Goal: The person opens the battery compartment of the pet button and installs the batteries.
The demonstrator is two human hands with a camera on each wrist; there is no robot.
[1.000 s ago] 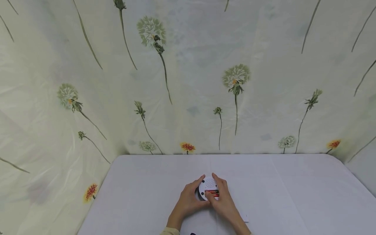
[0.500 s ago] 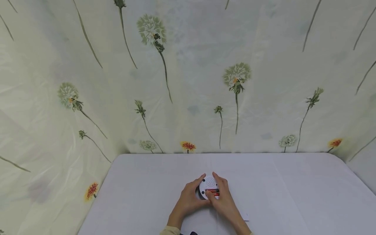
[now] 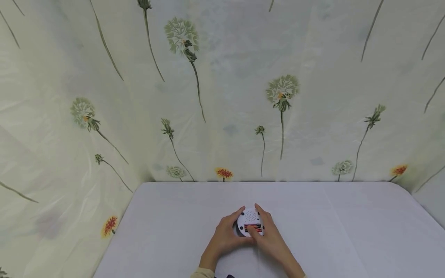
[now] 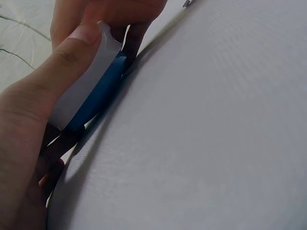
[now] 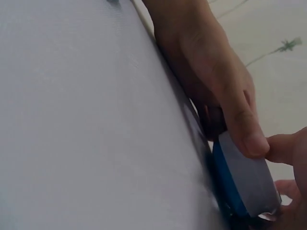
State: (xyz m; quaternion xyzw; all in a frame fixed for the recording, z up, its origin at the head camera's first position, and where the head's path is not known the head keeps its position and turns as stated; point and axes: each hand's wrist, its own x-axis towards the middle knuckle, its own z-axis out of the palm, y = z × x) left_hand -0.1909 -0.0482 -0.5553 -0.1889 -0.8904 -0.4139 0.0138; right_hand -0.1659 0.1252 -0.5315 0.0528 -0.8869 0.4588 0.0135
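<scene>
A round white device (image 3: 250,215) lies face down between both hands, its underside up in the head view. Speaker holes, black feet and a compartment with red-and-black batteries (image 3: 257,228) show on it. My left hand (image 3: 224,237) grips its left edge between thumb and fingers. On the other side my right hand (image 3: 272,239) holds the right edge with its fingers, the thumb lying on the batteries. In the left wrist view the device's side (image 4: 84,91) is white with a blue band. The right wrist view shows that same side (image 5: 247,177); the device's face is hidden.
A white-covered table (image 3: 167,216) spreads around the hands. Behind it hangs a curtain (image 3: 222,96) printed with dandelions. A small dark object (image 3: 230,276) is cut off at the bottom edge, close to the left sleeve (image 3: 202,273).
My right hand has shifted slightly right, and its thumb has slid along the batteries, so more of the device's right side shows. A white flat piece by the right forearm is now covered.
</scene>
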